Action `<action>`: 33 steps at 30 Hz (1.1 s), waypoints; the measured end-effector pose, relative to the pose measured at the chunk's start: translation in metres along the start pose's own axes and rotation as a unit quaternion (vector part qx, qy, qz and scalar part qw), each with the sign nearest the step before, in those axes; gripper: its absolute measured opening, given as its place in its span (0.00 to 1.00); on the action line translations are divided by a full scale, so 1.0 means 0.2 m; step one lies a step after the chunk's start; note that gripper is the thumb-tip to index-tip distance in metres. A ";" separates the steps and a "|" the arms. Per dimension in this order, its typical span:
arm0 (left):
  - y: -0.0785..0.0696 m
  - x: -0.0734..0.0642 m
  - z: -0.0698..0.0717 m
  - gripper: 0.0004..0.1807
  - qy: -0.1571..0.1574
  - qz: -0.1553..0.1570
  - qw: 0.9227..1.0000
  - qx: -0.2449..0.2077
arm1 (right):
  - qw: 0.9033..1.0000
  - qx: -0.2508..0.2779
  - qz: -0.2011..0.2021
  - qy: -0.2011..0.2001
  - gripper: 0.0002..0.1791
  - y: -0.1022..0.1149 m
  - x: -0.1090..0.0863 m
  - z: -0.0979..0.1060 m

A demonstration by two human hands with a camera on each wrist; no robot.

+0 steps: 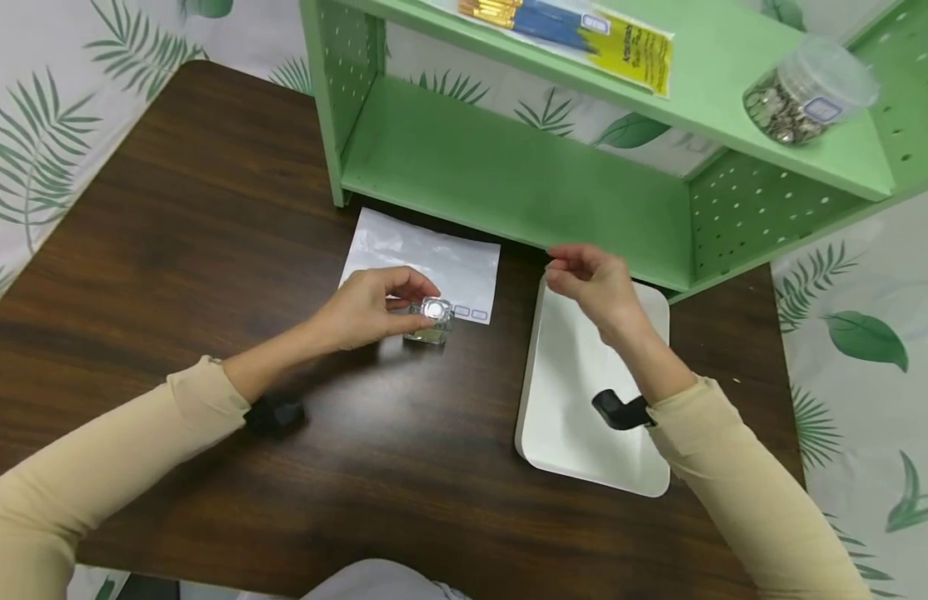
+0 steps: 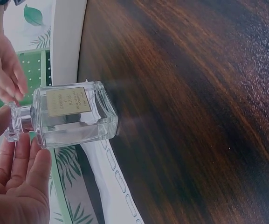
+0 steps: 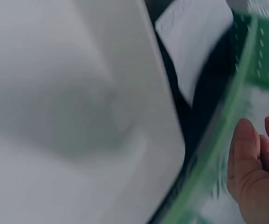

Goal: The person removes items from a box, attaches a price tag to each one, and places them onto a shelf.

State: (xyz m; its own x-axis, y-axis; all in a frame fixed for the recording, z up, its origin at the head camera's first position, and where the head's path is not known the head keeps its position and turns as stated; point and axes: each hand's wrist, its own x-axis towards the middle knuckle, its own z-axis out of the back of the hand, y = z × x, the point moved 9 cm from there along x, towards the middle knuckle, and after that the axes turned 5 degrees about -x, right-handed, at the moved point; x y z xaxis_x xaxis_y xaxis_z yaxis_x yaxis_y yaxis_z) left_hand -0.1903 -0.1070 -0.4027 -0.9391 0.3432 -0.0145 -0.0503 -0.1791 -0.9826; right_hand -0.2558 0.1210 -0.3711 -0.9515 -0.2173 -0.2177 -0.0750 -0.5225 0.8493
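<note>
My left hand (image 1: 370,308) pinches the clear cap of a glass perfume bottle (image 2: 76,116) between thumb and fingers. The bottle stands upright, its base right at the dark wooden table (image 2: 185,140), and a pale gold label faces the left wrist camera. My right hand (image 1: 595,287) hovers over the far end of the white tray (image 1: 561,417), near the shelf's lower edge. Its fingers curl loosely with nothing between them. Just behind the bottle lies a white plastic pouch (image 1: 434,258) with small labels along its near edge.
A green shelf unit (image 1: 509,179) spans the back of the table. On its upper board are a pack of paintbrushes (image 1: 561,33) with blue handles and a lidded clear jar (image 1: 797,100) of small metallic pieces. The tray sits to the right, close to the shelf.
</note>
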 end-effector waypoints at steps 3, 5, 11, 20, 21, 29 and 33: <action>0.00 0.00 0.00 0.15 -0.002 -0.003 1.000 0.002 | 0.999 0.008 -0.020 0.025 0.22 0.00 0.05 -0.14; 0.00 -0.01 0.00 0.15 -0.004 -0.006 1.000 0.004 | 0.999 0.009 -0.030 0.033 0.22 -0.01 0.09 -0.21; 0.01 -0.01 -0.01 0.14 0.000 -0.012 1.000 -0.002 | 0.997 -0.016 -0.073 0.023 0.24 -0.07 0.14 -0.35; 0.00 0.00 -0.04 0.14 0.009 -0.013 1.000 -0.009 | 0.988 -0.050 -0.144 -0.028 0.27 -0.19 0.17 -0.38; 0.01 0.00 -0.04 0.14 0.009 -0.015 1.000 -0.008 | 0.987 -0.059 -0.147 -0.033 0.27 -0.20 0.17 -0.38; 0.00 0.00 -0.04 0.14 0.012 -0.019 1.000 -0.003 | 0.979 -0.131 -0.147 -0.046 0.29 -0.21 0.19 -0.38; 0.00 -0.01 -0.03 0.15 0.007 -0.022 1.000 -0.002 | 0.974 -0.175 -0.139 -0.031 0.28 -0.19 0.20 -0.39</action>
State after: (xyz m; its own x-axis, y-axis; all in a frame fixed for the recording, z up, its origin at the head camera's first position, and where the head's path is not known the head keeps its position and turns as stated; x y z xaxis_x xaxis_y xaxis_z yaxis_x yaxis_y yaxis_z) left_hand -0.1862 -0.1014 -0.4037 -0.9311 0.3639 0.0259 -0.0896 -0.1591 -0.9832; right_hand -0.2678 0.0672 -0.4505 -0.9260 0.0169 -0.3771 -0.2360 -0.8057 0.5434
